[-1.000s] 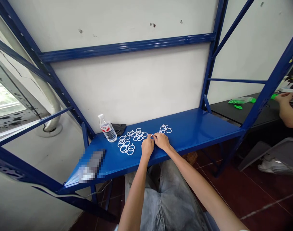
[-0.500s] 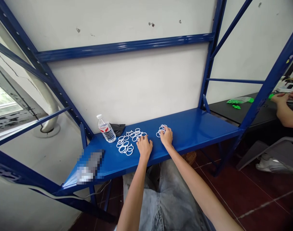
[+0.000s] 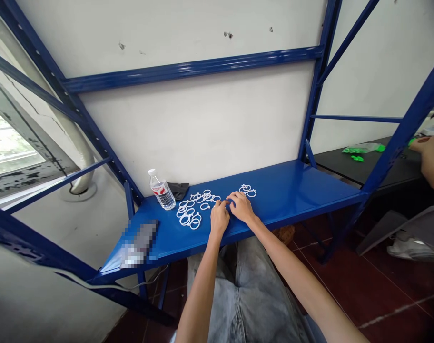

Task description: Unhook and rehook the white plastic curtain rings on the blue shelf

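Observation:
Several white rings point(image 3: 191, 217), each with what looks like a small loop on its edge, lie in a loose group on the blue shelf top point(image 3: 284, 190), left of my hands. A smaller group of white rings point(image 3: 246, 189) lies just beyond my right hand. My left hand point(image 3: 220, 218) is closed, its fingers curled down at the right edge of the larger group. Close beside it is my right hand point(image 3: 241, 206), fingers bent towards the left fingertips. Whatever is between the fingers of either hand is hidden.
A water bottle point(image 3: 162, 191) stands at the back left, with a black pouch point(image 3: 179, 190) behind it. A blurred dark object point(image 3: 145, 237) lies at the left end. Blue posts frame the shelf. At right, another person's arm point(image 3: 433, 162) is over a black table point(image 3: 331, 161).
My right hand has left the smaller ring group and come leftwards to my left hand. My left hand has shifted slightly right, drawing back from the larger group. The view has tilted slightly.

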The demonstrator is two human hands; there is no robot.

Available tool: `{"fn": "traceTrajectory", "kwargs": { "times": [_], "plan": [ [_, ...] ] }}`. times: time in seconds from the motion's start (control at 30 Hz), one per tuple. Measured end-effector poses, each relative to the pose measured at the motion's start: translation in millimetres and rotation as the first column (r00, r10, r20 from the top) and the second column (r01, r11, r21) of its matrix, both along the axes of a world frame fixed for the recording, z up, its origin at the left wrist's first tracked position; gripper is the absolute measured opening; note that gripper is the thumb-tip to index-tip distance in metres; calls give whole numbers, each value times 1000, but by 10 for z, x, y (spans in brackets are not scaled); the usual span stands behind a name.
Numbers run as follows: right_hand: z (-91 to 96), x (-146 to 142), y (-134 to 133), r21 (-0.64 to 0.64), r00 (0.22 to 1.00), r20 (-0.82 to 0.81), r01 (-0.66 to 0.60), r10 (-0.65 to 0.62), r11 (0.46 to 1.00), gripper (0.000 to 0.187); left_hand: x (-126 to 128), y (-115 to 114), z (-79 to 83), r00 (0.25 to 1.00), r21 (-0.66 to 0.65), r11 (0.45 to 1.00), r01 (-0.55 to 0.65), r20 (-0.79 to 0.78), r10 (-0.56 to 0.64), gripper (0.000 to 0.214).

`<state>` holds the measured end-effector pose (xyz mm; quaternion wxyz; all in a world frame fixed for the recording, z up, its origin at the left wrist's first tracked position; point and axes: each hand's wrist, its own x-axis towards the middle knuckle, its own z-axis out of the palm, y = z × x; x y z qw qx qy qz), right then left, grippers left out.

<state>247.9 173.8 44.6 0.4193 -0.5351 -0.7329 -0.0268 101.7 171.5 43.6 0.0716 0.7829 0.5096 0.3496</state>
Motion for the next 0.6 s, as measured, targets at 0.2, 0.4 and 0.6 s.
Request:
{"fn": "traceTrajectory", "kwargs": {
  "times": [0.2,0.4,0.6],
  "plan": [
    [46,12,-67,-194,988,79,-118,135,974,62,-53,63,26,914,34,968,248,322,-246,33],
    [130,-6,-126,-273,986,61,-135,157,952,60,-69,93,17,854,-60,957,283,470,-223,30],
    [79,-52,-67,-325,994,107,0,37,946,47,-90,186,-24,721,-89,915,394,647,-247,39]
  ]
}}
